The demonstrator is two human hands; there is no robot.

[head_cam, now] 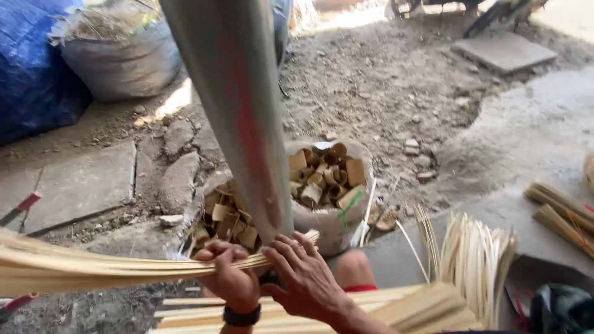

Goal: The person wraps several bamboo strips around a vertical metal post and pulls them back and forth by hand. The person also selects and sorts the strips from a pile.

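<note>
Two hands meet at the bottom centre of the view. Left hand [230, 279], with a dark wristband [241, 316], is closed around a bundle of thin bamboo strips [93, 266] near its right end; the bundle runs out level to the left edge. Right hand [304, 278] lies just beside it with fingers spread, palm down, pressing on the strips' end where they touch a grey pole [238, 117] that rises steeply toward the top of the frame; this hand grips nothing that can be seen. Under the wrists lie flat bamboo slats [396, 306], stacked and running to the right. Just beyond the hands, behind the pole, stand two sacks of short bamboo offcuts [322, 176], one on each side of it. A fan of thin sticks [473, 256] stands upright to the right, with tied bundles [560, 210] near the right edge. Dirt ground [383, 80] with stones stretches away; a grey sack [124, 55] and blue tarp [31, 74] sit at upper left
</note>
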